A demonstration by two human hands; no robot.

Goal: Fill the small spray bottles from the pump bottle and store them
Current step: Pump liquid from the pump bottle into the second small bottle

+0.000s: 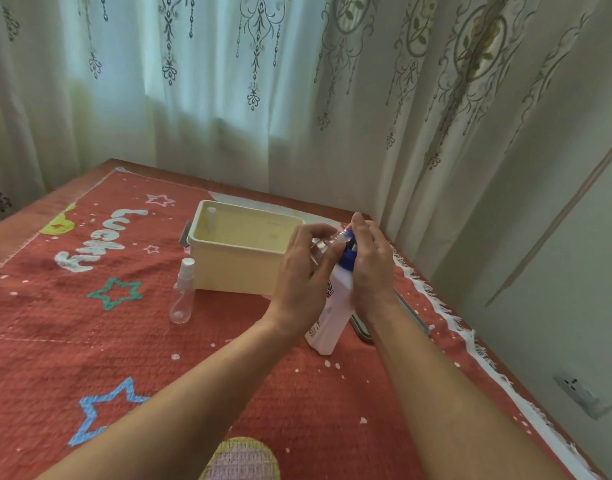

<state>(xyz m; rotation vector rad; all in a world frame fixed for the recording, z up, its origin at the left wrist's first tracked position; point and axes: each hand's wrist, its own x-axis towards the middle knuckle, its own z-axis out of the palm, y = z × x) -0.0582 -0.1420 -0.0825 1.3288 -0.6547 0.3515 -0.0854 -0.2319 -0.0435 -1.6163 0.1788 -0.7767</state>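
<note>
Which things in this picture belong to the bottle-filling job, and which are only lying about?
For the job: white pump bottle with blue head; small clear bottle held by the left hand; right hand at the pump head; cream plastic box; capped clear spray bottle standing beside it.

Lying about: red star-patterned mat; dark flat object; embroidered curtains; wall socket.

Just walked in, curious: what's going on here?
A person's left hand grips a small clear spray bottle against the spout of a white plastic pump bottle with a blue head, while the right hand holds that head. A second clear bottle with a white cap stands on the red patterned mat; a third bottle is inside the cream plastic box.
</note>
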